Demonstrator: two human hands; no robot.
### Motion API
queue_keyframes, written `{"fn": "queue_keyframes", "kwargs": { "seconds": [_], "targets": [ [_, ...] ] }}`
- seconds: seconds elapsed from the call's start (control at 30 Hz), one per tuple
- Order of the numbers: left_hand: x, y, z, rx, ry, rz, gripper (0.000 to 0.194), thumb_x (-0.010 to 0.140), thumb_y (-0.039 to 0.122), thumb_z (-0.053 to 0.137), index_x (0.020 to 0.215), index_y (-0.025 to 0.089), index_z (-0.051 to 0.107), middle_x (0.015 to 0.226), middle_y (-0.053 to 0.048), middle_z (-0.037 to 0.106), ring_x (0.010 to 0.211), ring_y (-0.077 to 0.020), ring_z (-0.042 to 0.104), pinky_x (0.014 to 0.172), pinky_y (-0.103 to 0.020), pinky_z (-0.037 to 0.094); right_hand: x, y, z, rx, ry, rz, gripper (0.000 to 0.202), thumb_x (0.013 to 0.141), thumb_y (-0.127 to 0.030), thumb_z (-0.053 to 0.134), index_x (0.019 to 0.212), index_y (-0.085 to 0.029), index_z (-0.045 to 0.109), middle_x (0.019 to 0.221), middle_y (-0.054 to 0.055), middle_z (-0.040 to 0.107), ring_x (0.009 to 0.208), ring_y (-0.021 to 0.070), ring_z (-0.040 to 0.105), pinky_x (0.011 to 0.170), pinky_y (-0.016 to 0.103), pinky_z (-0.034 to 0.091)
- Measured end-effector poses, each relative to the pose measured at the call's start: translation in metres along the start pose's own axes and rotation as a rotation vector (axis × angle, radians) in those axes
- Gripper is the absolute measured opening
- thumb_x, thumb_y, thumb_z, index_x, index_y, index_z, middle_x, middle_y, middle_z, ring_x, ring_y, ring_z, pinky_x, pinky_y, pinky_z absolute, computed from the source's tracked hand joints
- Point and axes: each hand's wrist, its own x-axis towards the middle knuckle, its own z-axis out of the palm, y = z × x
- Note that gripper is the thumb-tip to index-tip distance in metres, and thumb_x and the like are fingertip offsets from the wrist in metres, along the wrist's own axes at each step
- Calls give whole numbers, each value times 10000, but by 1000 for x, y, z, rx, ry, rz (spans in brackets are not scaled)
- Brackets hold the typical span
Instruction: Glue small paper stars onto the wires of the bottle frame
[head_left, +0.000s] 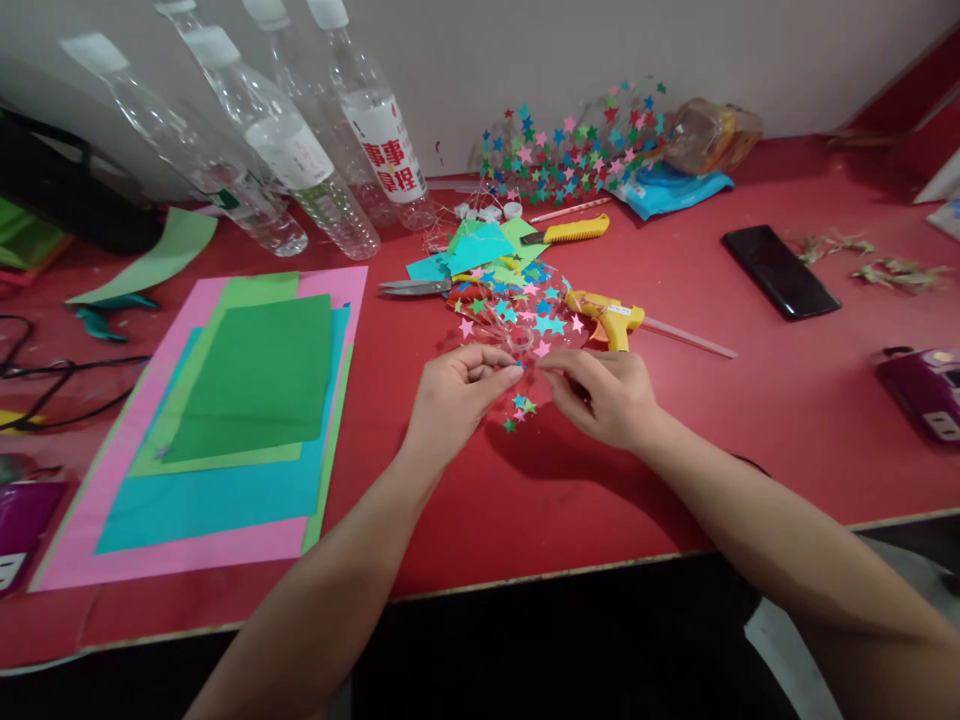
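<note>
Near the middle of the red desk (750, 420), a clear plastic piece studded with small paper stars (517, 320) is pinched at its near end by the left hand (457, 395) and right hand (604, 395), fingertips closed on it, beside a yellow glue gun (611, 318)

At twelve o'clock from my fingers, the paper stars (517, 305) looked matt; at ten o'clock stood glossy clear plastic bottles (300, 165) on the smooth red table (750, 420).

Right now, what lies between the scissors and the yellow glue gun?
In the head view, between scissors and glue gun lies the star-covered clear piece beside paper scraps.
</note>
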Motion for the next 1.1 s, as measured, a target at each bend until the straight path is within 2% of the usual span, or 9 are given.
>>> {"fn": "queue_keyframes", "kwargs": {
  "seconds": [0.17, 0.37, 0.53, 0.93, 1.1],
  "targets": [
    [-1, -2, 3, -17, 40, 18, 120, 696, 269, 720, 729, 173, 657, 522, 55, 487, 459, -48, 358, 450, -198, 266, -1, -2, 1, 3, -38, -6, 144, 939, -179, 463, 989, -156, 595, 595, -34, 606, 474, 74, 507, 486, 204, 353],
    [-2, -4, 5, -59, 32, 14, 111, 704, 265, 719, 735, 173, 665, 487, 81, 397, 432, -34, 288, 430, -188, 216, -2, -2, 4, -1, -56, 1, 128, 935, -179, 476, 973, -163, 596, 599, -34, 612, 491, 76, 525, 503, 202, 364],
    [-2, -2, 5, -36, 32, -15, 164, 701, 301, 725, 789, 171, 678, 454, 84, 410, 407, -38, 303, 401, -182, 202, -2, -1, 4, 10, -67, -4, 135, 939, -178, 475, 975, -144, 600, 592, -27, 597, 492, 83, 516, 499, 206, 359],
    [0, -7, 5, -102, 25, -34, 123, 693, 247, 721, 748, 164, 648, 459, 90, 417, 393, -18, 272, 386, -162, 193, -3, -1, 4, 10, -88, 13, 159, 954, -192, 448, 980, -153, 599, 603, -18, 606, 500, 91, 528, 497, 216, 358],
    [0, -5, 5, -82, 7, -28, 137, 693, 257, 719, 766, 160, 656, 444, 86, 413, 393, -26, 302, 386, -165, 194, -4, -1, 4, -1, -92, 14, 155, 955, -197, 448, 983, -153, 594, 599, -23, 598, 497, 87, 522, 496, 217, 351]
  ]
}}
